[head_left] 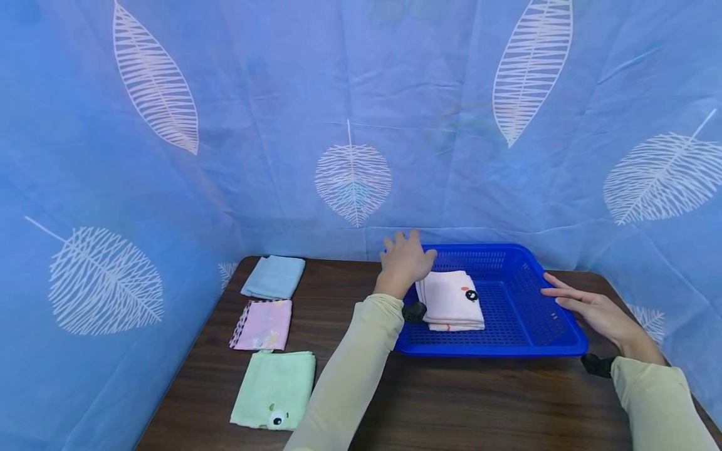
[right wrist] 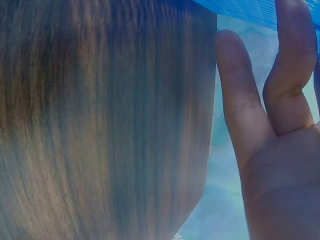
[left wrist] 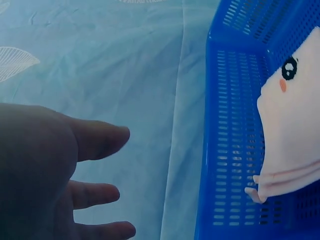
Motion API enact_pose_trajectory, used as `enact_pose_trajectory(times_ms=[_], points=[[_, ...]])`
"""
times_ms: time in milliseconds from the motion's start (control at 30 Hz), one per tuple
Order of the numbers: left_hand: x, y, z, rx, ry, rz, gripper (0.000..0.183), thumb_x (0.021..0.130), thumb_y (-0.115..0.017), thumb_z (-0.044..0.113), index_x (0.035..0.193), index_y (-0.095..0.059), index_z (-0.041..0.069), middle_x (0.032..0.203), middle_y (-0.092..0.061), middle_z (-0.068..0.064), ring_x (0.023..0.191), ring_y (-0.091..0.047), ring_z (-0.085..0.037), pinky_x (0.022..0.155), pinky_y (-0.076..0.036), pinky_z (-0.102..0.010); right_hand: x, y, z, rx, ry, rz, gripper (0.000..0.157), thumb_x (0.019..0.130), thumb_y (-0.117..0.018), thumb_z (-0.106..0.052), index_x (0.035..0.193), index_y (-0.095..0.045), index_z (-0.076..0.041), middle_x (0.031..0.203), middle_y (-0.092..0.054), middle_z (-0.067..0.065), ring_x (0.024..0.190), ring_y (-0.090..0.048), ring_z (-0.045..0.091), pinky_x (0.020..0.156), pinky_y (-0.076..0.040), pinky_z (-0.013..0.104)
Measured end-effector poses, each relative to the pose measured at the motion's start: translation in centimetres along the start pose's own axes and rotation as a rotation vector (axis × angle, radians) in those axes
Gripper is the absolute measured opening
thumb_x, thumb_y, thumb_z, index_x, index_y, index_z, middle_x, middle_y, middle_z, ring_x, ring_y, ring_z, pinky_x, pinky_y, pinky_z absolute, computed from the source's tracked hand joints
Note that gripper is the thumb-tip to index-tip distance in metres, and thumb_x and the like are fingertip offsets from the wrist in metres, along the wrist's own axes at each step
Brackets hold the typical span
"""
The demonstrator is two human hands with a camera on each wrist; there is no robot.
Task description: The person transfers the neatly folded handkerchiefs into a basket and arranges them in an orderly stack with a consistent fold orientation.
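A blue plastic basket [head_left: 485, 351] with slotted walls stands toward the back right of the table. Inside it, at the left, lies a folded pale pink towel [head_left: 449, 297] with an embroidered eye and an orange cheek mark. My left hand [head_left: 405, 263] hovers by the basket's back left corner with fingers spread, holding nothing; the left wrist view shows a gap between its thumb and the basket wall [left wrist: 235, 125]. My right hand [head_left: 600, 316] is at the basket's right side, its loosely extended fingertips right at the rim. The palm faces the basket in the right wrist view.
Along the table's left side lie a folded light blue towel [head_left: 274, 277], a pink patterned towel [head_left: 264, 324] and a green towel [head_left: 274, 389] with an embroidered eye. A blue leaf-print curtain [head_left: 271, 156] hangs behind the dark wooden table [head_left: 451, 401].
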State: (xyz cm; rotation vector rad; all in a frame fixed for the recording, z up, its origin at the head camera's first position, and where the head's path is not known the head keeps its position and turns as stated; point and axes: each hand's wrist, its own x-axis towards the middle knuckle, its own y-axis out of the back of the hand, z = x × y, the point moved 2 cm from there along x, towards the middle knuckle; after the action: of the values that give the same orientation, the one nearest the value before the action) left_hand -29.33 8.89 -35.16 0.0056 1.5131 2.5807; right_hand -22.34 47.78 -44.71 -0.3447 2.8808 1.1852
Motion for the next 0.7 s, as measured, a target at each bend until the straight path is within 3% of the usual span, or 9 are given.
enact_pose_trajectory(times_ms=[167,467,700], points=[[-0.2,0.0,-0.4,0.013,-0.017,0.025,0.065,0.103,-0.049,0.054,0.161,-0.031,0.031,0.168,-0.027,-0.01,0.155,-0.019,-0.041,0.12,-0.03,-0.061,0.0,0.0,0.1,0.018,-0.015,-0.006,0.053,0.11,-0.041,-0.043,0.151,-0.05,-0.011,0.161,-0.02,-0.034,0.108,-0.028,-0.036,0.082,-0.042,0.004],[-0.5,0.1,-1.8,0.084,-0.086,0.111,0.069,0.099,-0.051,0.063,0.16,-0.026,0.044,0.167,-0.027,-0.002,0.149,-0.027,-0.038,0.114,-0.035,-0.057,0.1,-0.2,0.2,0.028,-0.009,-0.004,0.053,0.11,-0.041,-0.042,0.151,-0.05,-0.01,0.163,-0.02,-0.031,0.108,-0.028,-0.037,0.082,-0.042,0.004],[-0.6,0.4,-3.0,0.114,-0.126,0.13,0.071,0.098,-0.048,0.067,0.16,-0.021,0.047,0.171,-0.018,0.0,0.153,-0.019,-0.04,0.12,-0.027,-0.06,0.2,0.1,0.1,0.017,-0.018,-0.008,0.054,0.11,-0.04,-0.044,0.151,-0.05,-0.01,0.162,-0.018,-0.033,0.108,-0.026,-0.037,0.081,-0.037,0.002]])
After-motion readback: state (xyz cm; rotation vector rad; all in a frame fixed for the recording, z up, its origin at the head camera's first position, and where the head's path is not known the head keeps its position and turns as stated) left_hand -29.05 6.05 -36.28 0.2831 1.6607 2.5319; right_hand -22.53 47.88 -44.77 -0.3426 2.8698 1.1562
